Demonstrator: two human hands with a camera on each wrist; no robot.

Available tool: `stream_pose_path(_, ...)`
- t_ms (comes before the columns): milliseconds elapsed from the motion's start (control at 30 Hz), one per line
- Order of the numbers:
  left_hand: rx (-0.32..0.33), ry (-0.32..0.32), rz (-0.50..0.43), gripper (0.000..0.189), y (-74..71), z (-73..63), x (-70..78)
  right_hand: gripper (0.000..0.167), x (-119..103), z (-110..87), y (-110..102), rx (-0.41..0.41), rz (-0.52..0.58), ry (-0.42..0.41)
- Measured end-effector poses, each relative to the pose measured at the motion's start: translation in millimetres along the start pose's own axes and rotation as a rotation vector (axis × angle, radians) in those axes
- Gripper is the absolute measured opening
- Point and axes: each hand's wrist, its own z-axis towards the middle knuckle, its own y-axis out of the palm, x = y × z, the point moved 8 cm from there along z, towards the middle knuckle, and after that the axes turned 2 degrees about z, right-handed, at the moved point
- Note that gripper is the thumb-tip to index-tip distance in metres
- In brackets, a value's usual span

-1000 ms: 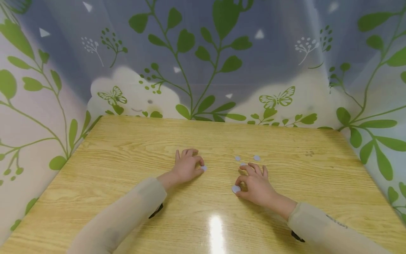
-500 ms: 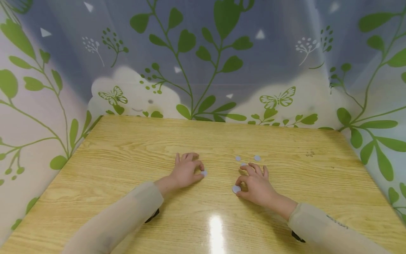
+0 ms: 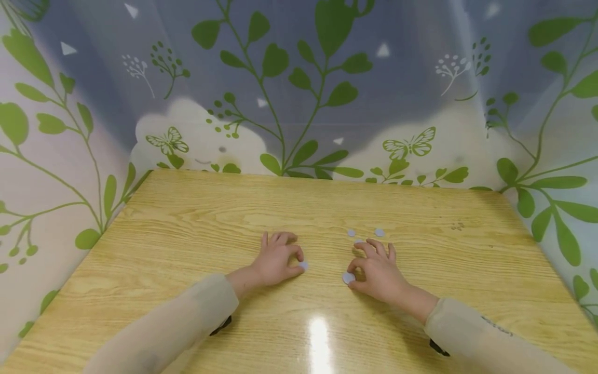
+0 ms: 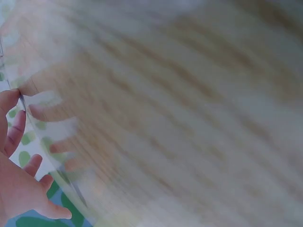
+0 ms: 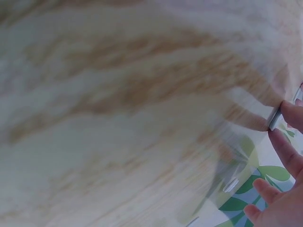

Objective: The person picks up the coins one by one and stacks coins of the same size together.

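In the head view my left hand [image 3: 274,264] pinches a small silver coin [image 3: 304,265] by its edges between thumb and index finger, flat at the wood-grain tabletop [image 3: 224,208]. To the right, my right hand [image 3: 379,276] has thumb and forefinger on opposite edges of a larger silver coin [image 3: 348,278]. That coin [image 5: 274,117] shows as a thin metallic disc edge-on in the right wrist view. The other fingers of both hands are spread and lifted. Just beyond the right fingertips lies another coin [image 3: 358,241], partly hidden by them.
Two more coins, a smaller one [image 3: 351,232] and a larger one [image 3: 379,232], lie behind the right hand. A leaf-patterned curtain [image 3: 299,93] surrounds the table's back and sides. Bright glare [image 3: 320,343] falls on the near tabletop.
My left hand has drawn its coin toward the near side of the table, ending slightly further right and nearly level with the other held coin. The right hand stays in place.
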Motion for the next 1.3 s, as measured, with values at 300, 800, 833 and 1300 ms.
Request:
stream_pose_path(300, -0.012, 0.001, -0.014, 0.015, 1.4, -3.9, 2.6, 0.016, 0, 0.3, 0, 0.005, -0.001, -0.002)
stream_pose_path(800, -0.008, -0.002, -0.014, 0.016, -0.1, -6.7, 4.9, 0.02, 19, 8.2, -22, 0.041, 0.03, 0.077)
stream_pose_path(833, -0.008, -0.002, -0.013, 0.016, -0.3, -6.8, 5.0, 0.019, 22, 9.8, -25, 0.048, 0.021, 0.089)
stream_pose_path(1300, -0.011, -0.004, -0.011, 0.015, 0.4, -5.2, 5.2, 0.026, 86, 31.6, -45, 0.021, -0.05, 0.316)
